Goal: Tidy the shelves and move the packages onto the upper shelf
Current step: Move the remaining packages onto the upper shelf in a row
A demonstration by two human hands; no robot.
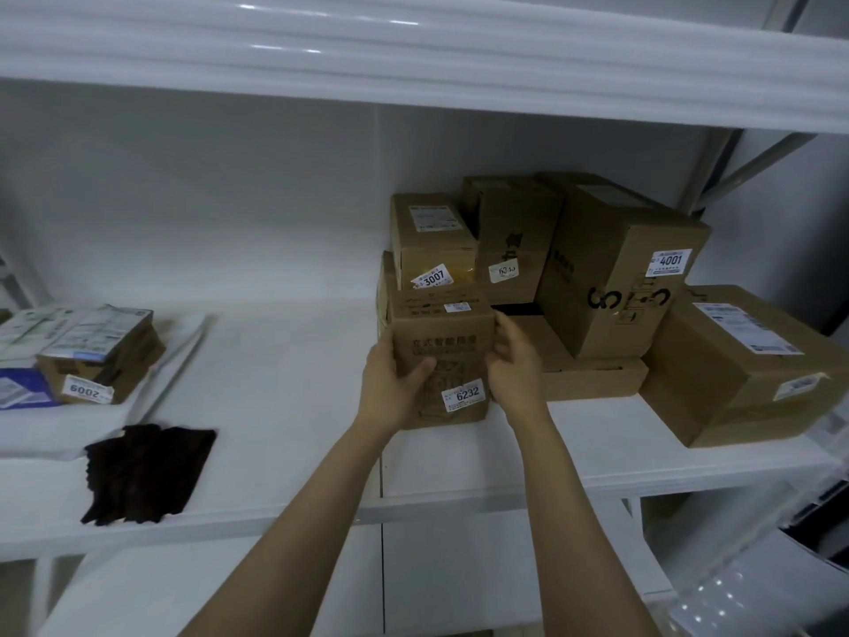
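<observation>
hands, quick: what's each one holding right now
Left hand: grips the 6232 box, thumb across its front.
Right hand: at the box's right side; grip cannot be told.
</observation>
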